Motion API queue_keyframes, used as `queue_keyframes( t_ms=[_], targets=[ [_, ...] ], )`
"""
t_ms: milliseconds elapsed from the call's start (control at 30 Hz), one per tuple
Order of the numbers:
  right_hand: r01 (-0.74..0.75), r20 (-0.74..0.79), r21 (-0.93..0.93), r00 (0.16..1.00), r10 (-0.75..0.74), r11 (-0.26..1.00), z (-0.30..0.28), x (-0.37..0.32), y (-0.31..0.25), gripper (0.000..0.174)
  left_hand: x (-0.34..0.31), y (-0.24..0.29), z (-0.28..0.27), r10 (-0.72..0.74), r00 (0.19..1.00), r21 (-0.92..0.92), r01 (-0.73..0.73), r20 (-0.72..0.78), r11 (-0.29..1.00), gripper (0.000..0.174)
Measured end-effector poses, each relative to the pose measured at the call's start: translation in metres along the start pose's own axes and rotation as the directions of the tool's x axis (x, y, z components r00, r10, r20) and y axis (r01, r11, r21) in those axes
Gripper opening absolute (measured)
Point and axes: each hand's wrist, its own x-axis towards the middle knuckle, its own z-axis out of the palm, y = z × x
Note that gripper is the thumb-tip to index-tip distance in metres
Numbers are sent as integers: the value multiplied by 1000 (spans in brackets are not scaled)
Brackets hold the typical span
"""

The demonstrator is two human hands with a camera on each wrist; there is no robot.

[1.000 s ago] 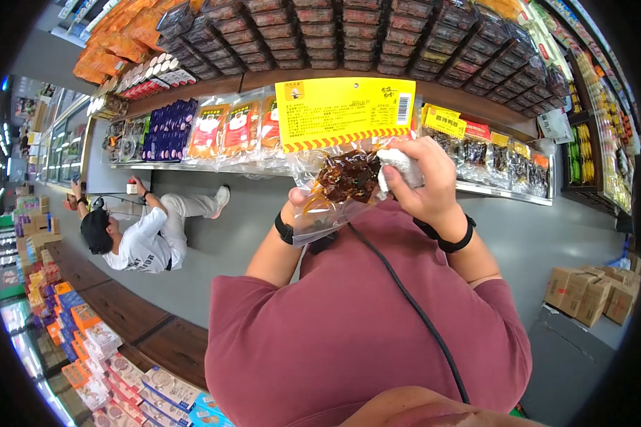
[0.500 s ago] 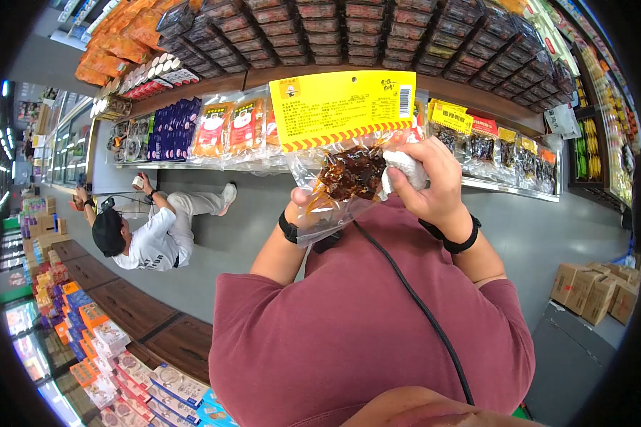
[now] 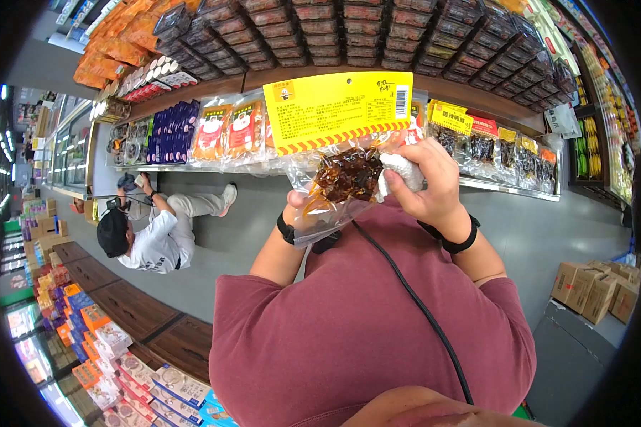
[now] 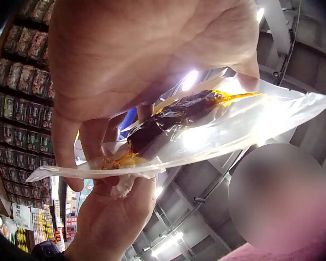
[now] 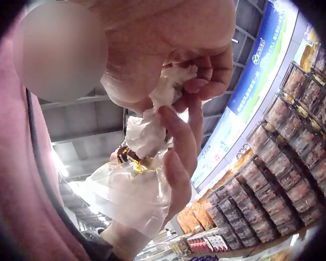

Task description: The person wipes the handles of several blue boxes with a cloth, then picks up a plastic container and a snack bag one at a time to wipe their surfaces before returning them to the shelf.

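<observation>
A clear plastic bag of dark brown glossy food [image 3: 345, 174], topped by a yellow printed header card [image 3: 338, 110], is held up before my chest. My left hand [image 3: 294, 208] grips its left side, thumb in front and most fingers hidden behind the plastic. In the left wrist view, that hand's palm [image 4: 152, 49] spans the bag [image 4: 206, 144]. My right hand [image 3: 438, 181] pinches a crumpled white tissue [image 3: 402, 174] against the bag's right side. Seen from the right wrist, the tissue [image 5: 146, 133] is bunched between thumb and fingers beside the plastic.
Behind the bag runs a shelf with hanging-card packets [image 3: 452, 121] and red-labelled bags [image 3: 228, 128]. Stacked dark trays [image 3: 360, 35] rise above it. A person in a white shirt [image 3: 153, 238] crouches at left. Cardboard boxes [image 3: 591, 288] stand at right, boxed goods [image 3: 139, 377] at lower left.
The bag and header card have shifted slightly left in the head view, with both hands keeping their hold. The crouching person's hands have moved together.
</observation>
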Motion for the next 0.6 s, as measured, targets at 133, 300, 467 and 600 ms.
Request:
queue_keyframes(
  t_ms=[133,300,467,600],
  targets=[
    [-3,-5,0,1000,3,1000,-1,0,1,28,4,3,6,18,1000,-39,-17,18,999,132],
    [-2,3,-13,1000,2,1000,-3,0,3,28,8,6,13,33,999,-38,-34,-22,999,136],
    [-9,0,-5,1000,9,1000,-7,-3,5,28,10,6,21,22,998,-81,-26,-55,996,133],
    [-7,-2,12,1000,7,1000,-10,-4,4,28,12,5,26,5,1000,-28,-4,13,1000,134]
  ],
)
